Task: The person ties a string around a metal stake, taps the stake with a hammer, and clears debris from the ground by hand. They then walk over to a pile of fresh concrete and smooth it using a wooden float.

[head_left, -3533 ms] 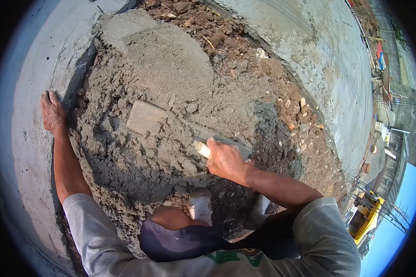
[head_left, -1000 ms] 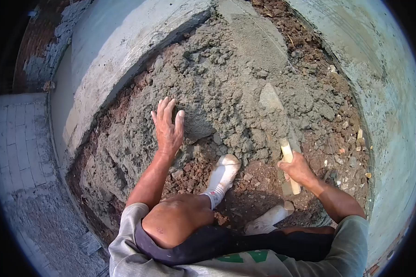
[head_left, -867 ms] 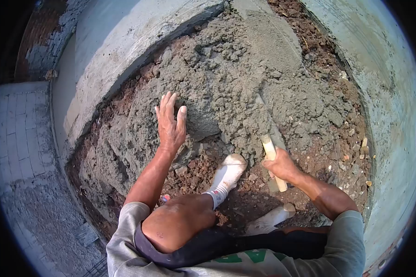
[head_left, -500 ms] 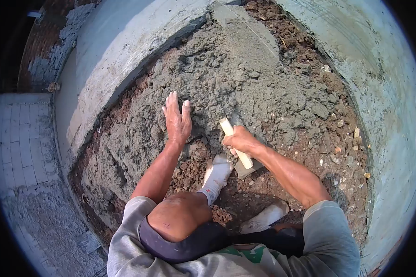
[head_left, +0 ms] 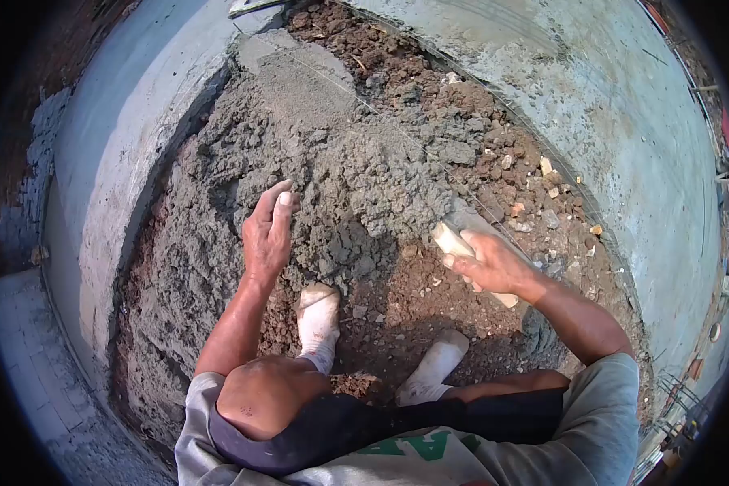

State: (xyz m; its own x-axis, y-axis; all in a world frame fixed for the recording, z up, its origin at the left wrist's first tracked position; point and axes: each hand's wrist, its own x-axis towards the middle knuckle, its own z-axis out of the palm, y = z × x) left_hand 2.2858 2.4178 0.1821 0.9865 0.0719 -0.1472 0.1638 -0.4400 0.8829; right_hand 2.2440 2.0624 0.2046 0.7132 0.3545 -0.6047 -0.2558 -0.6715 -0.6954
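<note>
Grey wet mortar point(head_left: 340, 174) lies in a lumpy heap in front of me, with a smoothed strip point(head_left: 300, 77) at its far end. My right hand point(head_left: 490, 263) is wrapped around the pale wooden handle point(head_left: 449, 240) of a plastering float. The float's flat grey plate point(head_left: 470, 216) shows partly beyond the handle, at the right edge of the mortar; my hand hides the rest. Empty and with fingers loosely extended, my left hand point(head_left: 267, 235) hovers over the mortar on the left. Whether it touches the mortar I cannot tell.
My feet in pale socks point(head_left: 318, 320) stand on brown soil with small stones. A string line point(head_left: 397, 134) runs across the patch. Smooth concrete point(head_left: 624, 154) borders the right side, and a raised concrete edge point(head_left: 150, 162) the left. Tiled paving point(head_left: 32, 348) lies lower left.
My right hand has carried the float to the right, away from my foot. My left hand has moved left and its fingers have bent a little. The whole view has turned rightward.
</note>
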